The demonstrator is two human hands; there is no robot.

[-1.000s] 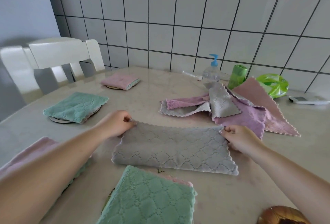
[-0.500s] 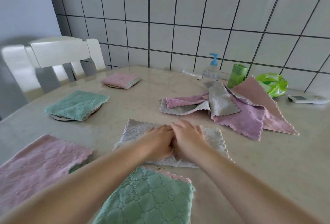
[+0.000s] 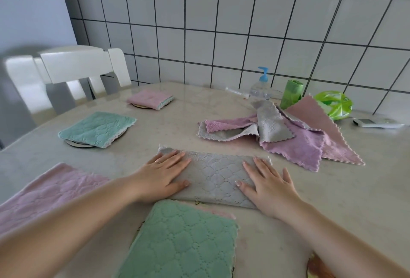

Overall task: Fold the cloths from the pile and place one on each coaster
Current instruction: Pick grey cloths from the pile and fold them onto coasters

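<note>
A grey cloth [image 3: 214, 175] folded into a long strip lies in front of me on the table. My left hand [image 3: 163, 174] presses flat on its left end and my right hand [image 3: 269, 185] presses flat on its right end, fingers straight. The pile of unfolded purple, grey and pink cloths [image 3: 288, 132] lies at the back right. Folded cloths rest on coasters: a pink one [image 3: 150, 98] far back, a teal one [image 3: 97, 128] at the left, a green one [image 3: 182, 242] nearest me. Another pink cloth [image 3: 47, 193] lies at my left. A bare coaster's edge [image 3: 315, 267] shows at the bottom right.
A white chair [image 3: 66, 73] stands at the table's far left corner. Along the tiled wall are a pump bottle [image 3: 260, 87], a green roll [image 3: 291, 93], a green packet [image 3: 334, 104] and a white remote [image 3: 377, 122]. The table [image 3: 355, 189] shows bare at the right.
The grey cloth was folded in half toward me into a narrower strip. My hands met at its middle, then slid apart and now press flat on its two ends.
</note>
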